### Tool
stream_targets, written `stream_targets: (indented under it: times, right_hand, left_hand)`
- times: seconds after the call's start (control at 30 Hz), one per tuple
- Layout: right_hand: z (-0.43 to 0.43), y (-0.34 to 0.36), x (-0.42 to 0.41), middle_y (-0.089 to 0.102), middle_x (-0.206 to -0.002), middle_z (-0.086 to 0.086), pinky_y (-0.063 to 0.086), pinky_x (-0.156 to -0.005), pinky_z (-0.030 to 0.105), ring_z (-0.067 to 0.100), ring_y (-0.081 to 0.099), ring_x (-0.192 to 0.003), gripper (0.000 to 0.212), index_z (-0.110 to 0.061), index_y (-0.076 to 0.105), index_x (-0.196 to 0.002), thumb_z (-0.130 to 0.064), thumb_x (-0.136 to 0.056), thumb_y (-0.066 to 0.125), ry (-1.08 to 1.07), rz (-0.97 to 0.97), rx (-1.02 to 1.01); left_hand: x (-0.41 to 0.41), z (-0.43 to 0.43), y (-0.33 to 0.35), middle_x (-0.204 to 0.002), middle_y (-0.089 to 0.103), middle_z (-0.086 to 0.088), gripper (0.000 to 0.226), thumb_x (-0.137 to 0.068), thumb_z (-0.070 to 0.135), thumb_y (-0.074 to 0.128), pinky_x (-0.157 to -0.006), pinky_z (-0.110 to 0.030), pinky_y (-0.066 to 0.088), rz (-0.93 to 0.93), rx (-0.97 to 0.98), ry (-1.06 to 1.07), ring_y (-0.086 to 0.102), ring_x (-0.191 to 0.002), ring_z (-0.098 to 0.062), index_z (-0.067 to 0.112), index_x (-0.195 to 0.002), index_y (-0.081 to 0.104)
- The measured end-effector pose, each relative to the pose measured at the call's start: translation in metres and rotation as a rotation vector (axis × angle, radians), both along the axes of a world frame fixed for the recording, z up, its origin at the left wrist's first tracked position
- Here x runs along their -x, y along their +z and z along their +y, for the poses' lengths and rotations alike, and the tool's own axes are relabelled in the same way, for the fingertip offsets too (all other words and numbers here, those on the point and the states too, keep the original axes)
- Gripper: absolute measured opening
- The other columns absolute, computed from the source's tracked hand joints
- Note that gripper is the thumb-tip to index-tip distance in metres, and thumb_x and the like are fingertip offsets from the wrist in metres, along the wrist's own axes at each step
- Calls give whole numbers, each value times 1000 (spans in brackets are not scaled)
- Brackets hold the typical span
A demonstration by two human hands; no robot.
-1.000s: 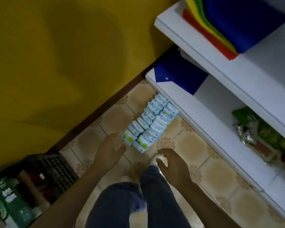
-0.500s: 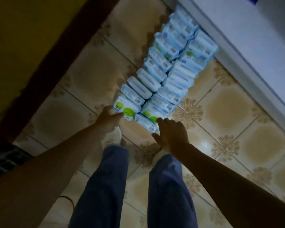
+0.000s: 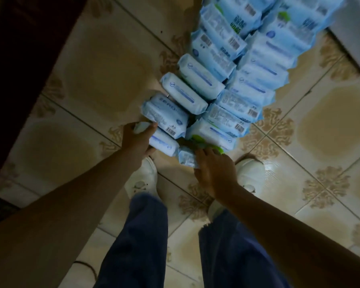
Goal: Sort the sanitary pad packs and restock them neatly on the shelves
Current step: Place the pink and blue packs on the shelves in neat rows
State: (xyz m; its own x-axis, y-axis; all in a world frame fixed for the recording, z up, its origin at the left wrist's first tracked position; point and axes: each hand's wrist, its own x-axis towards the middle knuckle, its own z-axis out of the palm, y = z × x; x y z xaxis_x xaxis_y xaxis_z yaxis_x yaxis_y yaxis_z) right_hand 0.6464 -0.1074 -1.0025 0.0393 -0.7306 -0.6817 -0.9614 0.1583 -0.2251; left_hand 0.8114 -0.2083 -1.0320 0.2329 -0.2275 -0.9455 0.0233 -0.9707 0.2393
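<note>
Standing on a floor of glossy beige tiles with brown floral corner motifs, the person shows dark blue trouser legs at the near edge of the view and two white shoes just beyond them. Both bare arms reach forward and down to the near end of a double row of pale blue and white plastic sanitary pad packs lying on the tiles. The left hand is curled around the nearest pack of the left row, fingers over its near end and thumb along its top. The right hand lies spread, palm down, on a small crumpled blue pack beside a pack with a green patch; whether it grips it cannot be told. Farther on, the two rows run touching side by side toward the top right, ending near a white shelf base. A dark brown skirting band crosses the far left corner.
</note>
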Motion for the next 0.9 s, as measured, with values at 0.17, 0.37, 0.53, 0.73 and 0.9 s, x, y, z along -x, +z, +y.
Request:
stream_targets:
  times: [0.17, 0.37, 0.53, 0.73, 0.9]
  right_hand:
    - [-10, 14, 8, 67, -91, 9, 49, -56, 34, 28, 65, -77, 46, -10, 60, -116, -22, -74, 74, -67, -52, 28]
    - [-30, 11, 7, 56, -118, 2, 48, -76, 36, 22, 57, -105, 41, -16, 43, -128, -29, -90, 56, -49, -34, -20]
    - [-30, 6, 1, 58, -115, 3, 36, -69, 30, 25, 61, -100, 35, -15, 43, -122, -23, -90, 55, -95, -46, -30]
    - [-24, 23, 6, 60, -117, 4, 49, -75, 35, 24, 62, -101, 50, -18, 35, -139, -25, -92, 53, -63, -91, -21]
    - [-31, 60, 17, 59, -109, 2, 36, -65, 28, 21, 61, -96, 38, -17, 42, -127, -36, -95, 49, 34, -44, -8]
  left_hand:
    - [2, -5, 4, -133, 52, -12, 67, -86, 14, 69, -52, -29, 55, -22, -13, 28, 61, -105, -25, 21, -142, 33]
    - [28, -30, 2, -130, 52, -8, 73, -83, 19, 74, -67, -33, 53, -17, -9, -1, 59, -110, -26, 22, -142, 31]
    - [25, -30, -4, -133, 51, -15, 65, -84, 13, 72, -86, -46, 55, -93, 28, -116, 58, -113, -33, 14, -139, 37]
    - [9, -13, 14, -134, 47, -17, 64, -87, 8, 61, -92, -52, 52, -83, 49, -203, 56, -114, -36, 23, -143, 33]
    - [5, -9, 54, -127, 51, -13, 59, -87, 6, 61, -91, -50, 52, -69, 56, -231, 56, -113, -35, 19, -139, 37]
